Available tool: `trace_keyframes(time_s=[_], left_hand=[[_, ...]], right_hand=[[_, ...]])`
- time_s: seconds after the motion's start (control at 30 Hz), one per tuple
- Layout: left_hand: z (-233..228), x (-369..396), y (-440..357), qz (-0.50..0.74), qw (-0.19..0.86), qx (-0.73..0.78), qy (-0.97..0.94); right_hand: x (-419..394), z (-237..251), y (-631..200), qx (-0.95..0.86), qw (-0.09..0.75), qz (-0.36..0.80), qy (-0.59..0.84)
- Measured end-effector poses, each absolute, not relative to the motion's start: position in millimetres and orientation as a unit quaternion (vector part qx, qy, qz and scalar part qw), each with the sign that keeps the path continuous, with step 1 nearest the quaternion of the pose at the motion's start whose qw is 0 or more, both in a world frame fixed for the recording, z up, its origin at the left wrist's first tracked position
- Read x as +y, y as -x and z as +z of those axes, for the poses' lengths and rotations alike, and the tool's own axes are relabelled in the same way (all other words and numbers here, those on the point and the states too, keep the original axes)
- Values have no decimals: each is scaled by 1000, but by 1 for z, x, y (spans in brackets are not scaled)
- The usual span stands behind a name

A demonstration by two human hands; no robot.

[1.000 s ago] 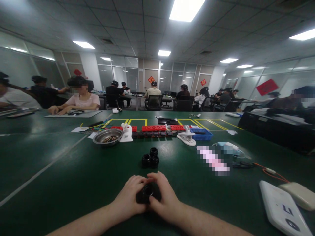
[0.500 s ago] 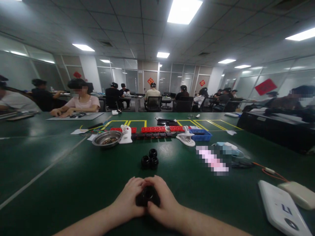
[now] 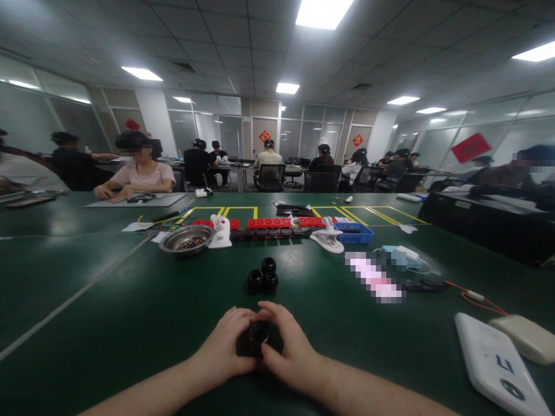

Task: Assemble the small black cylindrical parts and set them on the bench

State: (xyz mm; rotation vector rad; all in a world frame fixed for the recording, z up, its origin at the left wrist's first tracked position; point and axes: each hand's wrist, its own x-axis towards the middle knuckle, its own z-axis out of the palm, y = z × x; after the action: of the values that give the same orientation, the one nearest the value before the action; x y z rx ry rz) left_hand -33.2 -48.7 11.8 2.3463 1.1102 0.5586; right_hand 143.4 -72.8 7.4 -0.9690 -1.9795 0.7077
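A glossy black piece sits between the left hand and right hand, both curled around it, probably to steady it from either side; the right thumb lies at its near edge. Its round opening shows, rim catching light, the rest lost in shadow. Beyond, three black rings cluster on the green bench, seemingly grouped within reach.

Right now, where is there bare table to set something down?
Bare: left of the left hand, nearer than the metal bowl; and between the right hand and white slab. Crowded: the row from that bowl to the blue tray.
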Motion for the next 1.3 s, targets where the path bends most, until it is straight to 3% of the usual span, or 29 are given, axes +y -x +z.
trace_keyframes(time_s=[0.37,0.63,0.97,1.2,1.3], left_hand=[[10,-49,32,205,232,402,-861],[12,-49,34,198,242,400,-862],[13,-50,33,186,238,415,-858],[14,-51,32,194,240,404,-861],[14,-51,32,194,234,410,-860]], right_hand=[[-70,8,-142,-756,391,277,445],[-72,9,-146,-812,372,296,338],[-71,9,-143,-758,385,281,445],[-73,10,-146,-795,386,317,344],[-73,10,-145,-780,391,297,387]])
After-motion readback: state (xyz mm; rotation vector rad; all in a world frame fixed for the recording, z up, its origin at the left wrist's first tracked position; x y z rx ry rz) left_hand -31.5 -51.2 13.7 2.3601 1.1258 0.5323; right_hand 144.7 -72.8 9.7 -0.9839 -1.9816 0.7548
